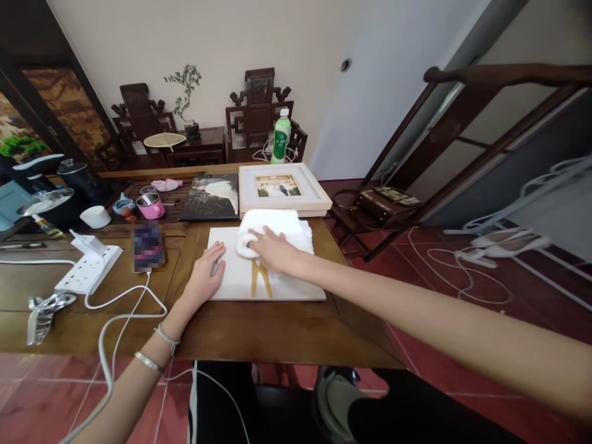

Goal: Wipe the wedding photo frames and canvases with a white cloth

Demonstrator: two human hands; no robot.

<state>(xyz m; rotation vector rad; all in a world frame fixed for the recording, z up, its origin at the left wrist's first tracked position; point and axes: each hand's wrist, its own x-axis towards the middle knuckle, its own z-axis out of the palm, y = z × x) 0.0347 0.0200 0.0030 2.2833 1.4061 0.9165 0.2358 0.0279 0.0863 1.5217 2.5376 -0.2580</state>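
A flat white board point(231, 285) lies on the wooden table in front of me, with a gold shape like an upside-down V point(260, 280) on its near part. My right hand point(272, 248) presses a folded white towel point(275, 222) onto the board, its fingers curled into the cloth. The towel hides much of the board's far half. At the board's left edge rests my left hand point(209, 271), fingers stretched out over the border and touching it, holding nothing that I can see.
Behind the towel lie a framed photo point(303, 192) and a dark picture panel point(206, 209). A green bottle point(280, 137) stands at the back. To the left are a pink cup point(151, 208), a blurred-out phone point(148, 250), a power strip point(90, 271), a hair clip point(46, 314) and loose white cables.
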